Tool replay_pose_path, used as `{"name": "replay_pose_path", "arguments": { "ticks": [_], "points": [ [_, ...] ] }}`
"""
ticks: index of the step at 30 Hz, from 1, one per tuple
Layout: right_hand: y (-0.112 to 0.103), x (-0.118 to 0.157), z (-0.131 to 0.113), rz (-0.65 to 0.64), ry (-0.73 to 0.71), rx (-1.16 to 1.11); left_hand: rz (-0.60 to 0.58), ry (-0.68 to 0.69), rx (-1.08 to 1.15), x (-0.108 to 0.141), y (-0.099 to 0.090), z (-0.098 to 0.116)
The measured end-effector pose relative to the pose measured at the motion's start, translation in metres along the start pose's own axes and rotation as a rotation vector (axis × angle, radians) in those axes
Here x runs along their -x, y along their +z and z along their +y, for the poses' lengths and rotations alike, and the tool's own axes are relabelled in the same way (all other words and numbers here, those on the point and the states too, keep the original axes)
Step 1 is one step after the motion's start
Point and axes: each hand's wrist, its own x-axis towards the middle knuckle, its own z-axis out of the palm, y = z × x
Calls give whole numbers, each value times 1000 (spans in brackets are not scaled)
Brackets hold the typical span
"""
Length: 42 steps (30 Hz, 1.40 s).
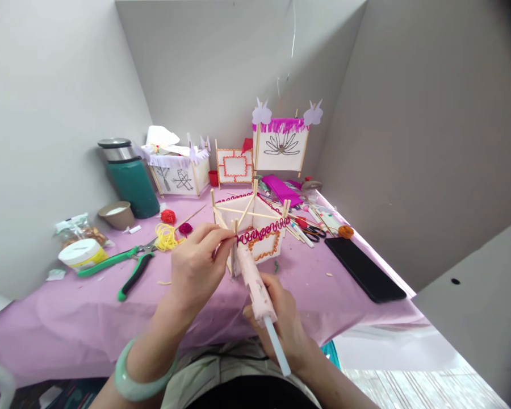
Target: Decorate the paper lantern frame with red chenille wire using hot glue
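R hand (283, 324) w/ glue gun (255, 281), lantern frame (255, 227).

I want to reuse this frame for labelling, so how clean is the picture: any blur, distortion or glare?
Head view: soft even light, no harsh glare; wide-angle bending at the edges, dark corner top right; left hand, glue gun and right hand slightly soft; lantern frame readable.

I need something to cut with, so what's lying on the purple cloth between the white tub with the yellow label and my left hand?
Green-handled pliers, seen in the head view.
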Motion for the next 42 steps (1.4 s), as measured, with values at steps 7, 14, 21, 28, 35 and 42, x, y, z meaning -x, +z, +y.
{"name": "replay_pose_path", "arguments": {
  "ticks": [7,14,21,28,35,42],
  "points": [
    [1,1,1,-8,-7,13,3,-22,17,2,0,0],
    [3,2,2,-8,10,-1,-24,-36,51,6,-2,-1],
    [3,5,3,4,18,-17,-48,-56,65,7,-5,-3],
    [6,8,-4,-47,-35,-30,-145,-80,110,13,-5,-9],
    [10,12,0,-57,-8,-35,-205,-122,56,35,1,-31],
    [16,17,6,-14,44,-60,-223,-173,67,42,14,-41]
  ]
}}
